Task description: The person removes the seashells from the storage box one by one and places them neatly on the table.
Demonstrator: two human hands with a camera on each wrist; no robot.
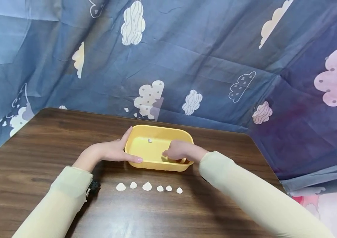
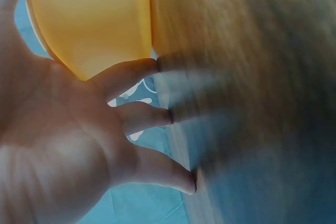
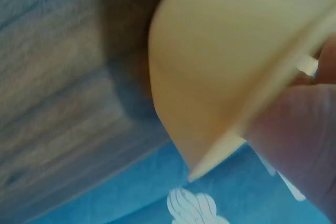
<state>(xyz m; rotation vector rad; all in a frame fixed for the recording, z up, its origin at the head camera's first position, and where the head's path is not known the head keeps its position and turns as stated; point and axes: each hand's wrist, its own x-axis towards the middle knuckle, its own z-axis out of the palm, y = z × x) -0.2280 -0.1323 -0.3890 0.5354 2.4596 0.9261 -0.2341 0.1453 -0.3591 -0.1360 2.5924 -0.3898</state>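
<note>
Fingers (image 1: 165, 153) of right hand (image 1: 179, 150) inside tray (image 1: 159, 133)

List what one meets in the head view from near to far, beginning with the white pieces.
Row of six white pieces, near wall of the yellow tray, small whitish thing inside it, cloud-patterned curtain.

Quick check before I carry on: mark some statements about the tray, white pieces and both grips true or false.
1. The right grip reaches into the tray. True.
2. The left grip is at the tray's left end. True.
3. White pieces lie in a row on the table. True.
4. The row has four pieces. False: it has six.
5. The row lies on the tray's far side. False: near side.
6. The tray is blue. False: yellow.
</note>
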